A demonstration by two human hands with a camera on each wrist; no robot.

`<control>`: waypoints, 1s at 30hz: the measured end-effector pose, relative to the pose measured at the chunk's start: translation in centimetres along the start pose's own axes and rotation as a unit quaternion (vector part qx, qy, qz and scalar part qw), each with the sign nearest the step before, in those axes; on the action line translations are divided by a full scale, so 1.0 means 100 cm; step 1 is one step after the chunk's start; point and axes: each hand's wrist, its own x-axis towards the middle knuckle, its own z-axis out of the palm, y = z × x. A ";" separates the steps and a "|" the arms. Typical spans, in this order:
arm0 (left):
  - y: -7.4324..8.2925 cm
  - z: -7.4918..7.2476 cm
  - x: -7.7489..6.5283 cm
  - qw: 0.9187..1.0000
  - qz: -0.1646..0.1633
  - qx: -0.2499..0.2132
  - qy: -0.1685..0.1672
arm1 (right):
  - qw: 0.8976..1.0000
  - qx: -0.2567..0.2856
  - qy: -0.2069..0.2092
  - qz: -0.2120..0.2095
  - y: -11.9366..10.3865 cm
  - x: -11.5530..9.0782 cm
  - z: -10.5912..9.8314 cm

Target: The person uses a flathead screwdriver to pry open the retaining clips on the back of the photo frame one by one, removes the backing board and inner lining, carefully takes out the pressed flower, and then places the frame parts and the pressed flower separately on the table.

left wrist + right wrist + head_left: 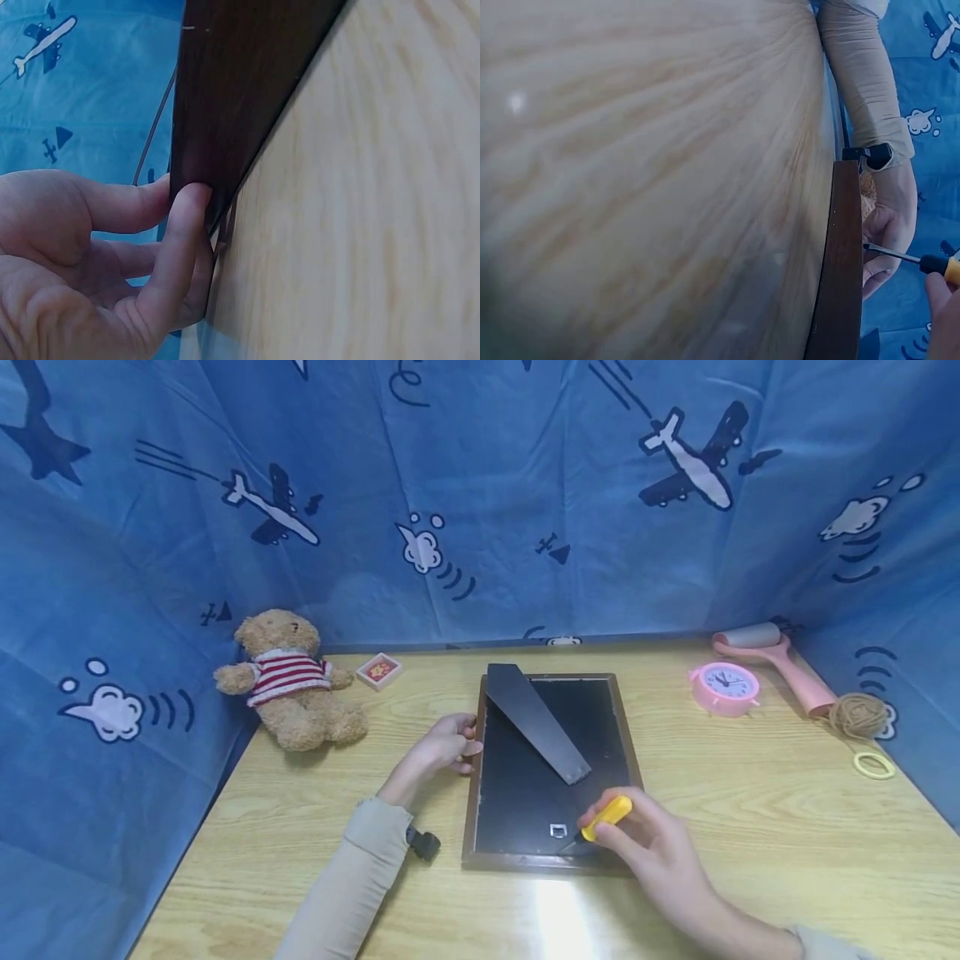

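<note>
A picture frame (471,810) lies with its black backing up, its dark support leg (536,722) slanting across it. My left hand (450,745) holds the frame's left edge; in the left wrist view, a fingertip (196,196) presses the brown side while another finger goes out of sight behind the edge. A small metal fitting (558,831) sits near the backing's lower edge. My right hand (660,852) grips a screwdriver (609,817) by its yellow handle, and its tip points down at the backing beside the fitting. The right wrist view shows the shaft (896,253) above the frame's side.
A teddy bear (288,681) and a small picture box (378,671) are at the back left. A pink alarm clock (724,687), a lint roller (787,668), a yarn ball (858,716) and a yellow ring (873,766) lie to the right. Blue curtains (480,502) surround the wooden table (300,835).
</note>
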 end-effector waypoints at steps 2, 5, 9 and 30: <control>-0.001 -0.001 0.000 1.000 -0.002 0.001 0.001 | 0.999 -0.017 -0.011 -0.029 0.000 0.000 0.002; -0.002 -0.001 0.000 1.000 -0.005 0.007 0.000 | 0.997 -0.034 -0.027 -0.060 0.000 0.001 0.003; 0.000 -0.002 -0.004 1.000 -0.014 0.024 -0.007 | 0.998 -0.036 -0.016 -0.057 -0.010 0.014 -0.006; 0.004 -0.007 -0.016 0.998 -0.010 0.053 -0.030 | 0.935 -0.343 -0.007 -0.091 0.006 0.120 -0.068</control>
